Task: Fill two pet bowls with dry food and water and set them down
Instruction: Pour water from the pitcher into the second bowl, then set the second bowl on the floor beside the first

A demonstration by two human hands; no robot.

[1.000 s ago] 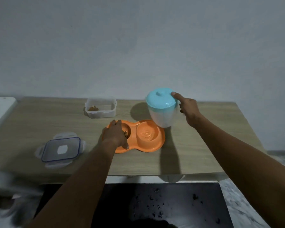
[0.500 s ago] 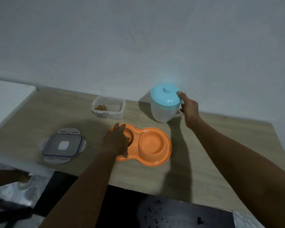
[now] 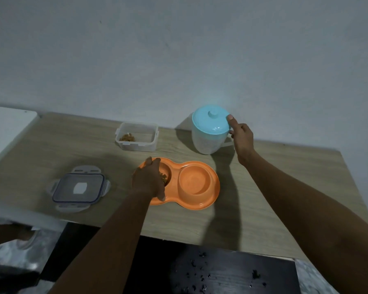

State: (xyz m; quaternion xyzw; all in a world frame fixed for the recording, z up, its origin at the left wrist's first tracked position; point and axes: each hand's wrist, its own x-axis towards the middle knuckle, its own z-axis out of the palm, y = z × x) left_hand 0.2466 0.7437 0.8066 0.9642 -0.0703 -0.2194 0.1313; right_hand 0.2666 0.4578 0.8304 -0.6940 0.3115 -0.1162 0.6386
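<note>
**Let go of the jug, then lift the feeder level**

Since a second ago the jug (image 3: 210,132) has gone from over the orange double bowl (image 3: 179,183) to standing on the surface (image 3: 285,187) behind it. Your right hand (image 3: 241,137) grips its handle; release it cleanly. Your left hand (image 3: 150,180) curls over the kibble side; whether it holds any, I cannot tell. Carry level, since the water will likely slosh.

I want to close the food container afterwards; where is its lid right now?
The lid lies flat on the wooden table, left of the orange double bowl and nearer than the open food container.
</note>
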